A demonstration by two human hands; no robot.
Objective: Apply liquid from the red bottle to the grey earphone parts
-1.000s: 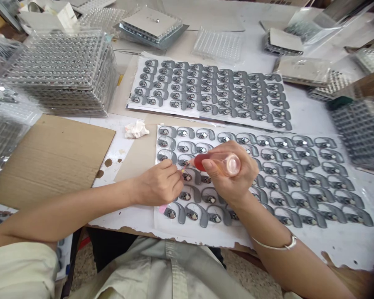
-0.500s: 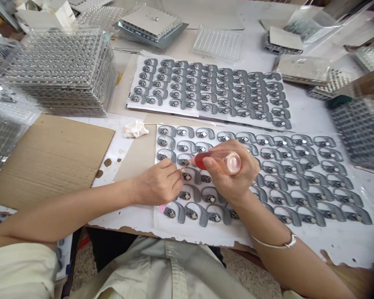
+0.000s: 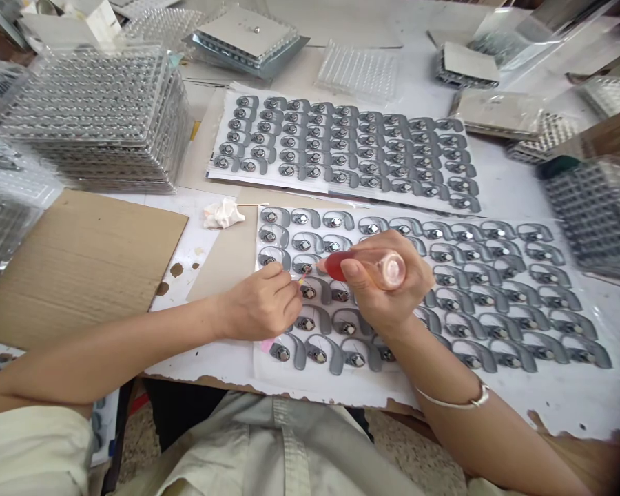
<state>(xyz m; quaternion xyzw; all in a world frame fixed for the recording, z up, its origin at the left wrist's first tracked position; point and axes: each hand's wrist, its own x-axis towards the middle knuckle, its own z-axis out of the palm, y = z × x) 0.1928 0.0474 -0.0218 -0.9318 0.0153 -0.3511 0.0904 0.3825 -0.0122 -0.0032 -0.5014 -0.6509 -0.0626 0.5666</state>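
As left hand (image 3: 261, 303) pinches: thin stick (image 3: 302, 278), best held steady.
Right hand (image 3: 393, 282): fingers wrapped round red bottle (image 3: 373, 263); best tilted gently.

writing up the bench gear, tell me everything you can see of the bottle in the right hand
The bottle looks like translucent plastic, red toward its tip and paler toward its round base, which faces the camera. It is held tilted in the right hand, which covers part of it. Its narrow tip points toward the left, above grey hook-shaped pieces; whether it touches one is unclear.
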